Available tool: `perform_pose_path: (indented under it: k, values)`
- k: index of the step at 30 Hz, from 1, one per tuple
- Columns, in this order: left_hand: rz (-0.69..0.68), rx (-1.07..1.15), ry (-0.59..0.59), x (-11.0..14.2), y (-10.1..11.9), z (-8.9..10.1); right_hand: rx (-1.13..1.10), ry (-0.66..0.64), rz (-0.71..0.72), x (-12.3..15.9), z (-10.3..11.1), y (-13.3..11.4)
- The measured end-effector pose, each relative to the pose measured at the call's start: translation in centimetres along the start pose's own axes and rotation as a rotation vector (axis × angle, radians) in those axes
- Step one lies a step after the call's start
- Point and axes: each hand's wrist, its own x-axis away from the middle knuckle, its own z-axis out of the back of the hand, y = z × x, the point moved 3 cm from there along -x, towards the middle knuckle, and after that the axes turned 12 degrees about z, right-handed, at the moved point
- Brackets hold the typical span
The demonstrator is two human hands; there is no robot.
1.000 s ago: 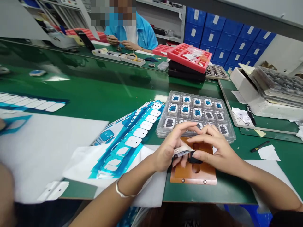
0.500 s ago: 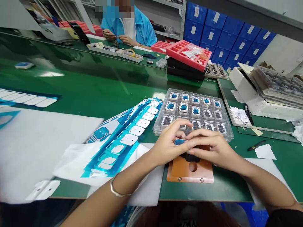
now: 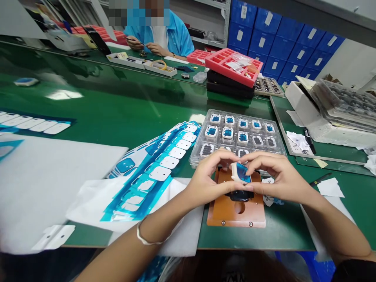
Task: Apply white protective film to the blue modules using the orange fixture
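Between both hands is a white watch case (image 3: 235, 171) with a blue film on its face, tilted up on edge. My left hand (image 3: 209, 177) grips its left side, thumb below and fingers above. From the right, my right hand (image 3: 273, 174) holds the same case, its fingertips at the blue face and its thumb along the lower edge. Just under the case sits a black block (image 3: 241, 196) on an orange fixture plate (image 3: 220, 213) with a round hole and screws. Behind the hands, a clear plastic tray (image 3: 195, 156) carries rows of similar white cases, some with blue film.
Blue-backed sheets of white stickers (image 3: 160, 173) lie left of the fixture on white foam (image 3: 96, 156). Paper scraps and a black pen (image 3: 320, 179) are at the right. A red tray (image 3: 217, 62) stands farther back. Across the table sits a co-worker in a blue jacket (image 3: 179, 35).
The watch case has been raised and tilted, so its blue face now shows between the hands. My right hand has shifted slightly right, uncovering more of the black block.
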Motion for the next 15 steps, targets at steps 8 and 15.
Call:
perform_pose_path:
  k: [8, 15]
  values:
    - [-0.053, 0.024, -0.020, 0.2, -0.3, 0.4, 0.027, -0.004, -0.097, 0.3, 0.0, 0.0]
    - [-0.093, 0.070, 0.085, 0.3, -0.2, 0.7, 0.610, -0.256, -0.033, 1.1, -1.1, -2.1]
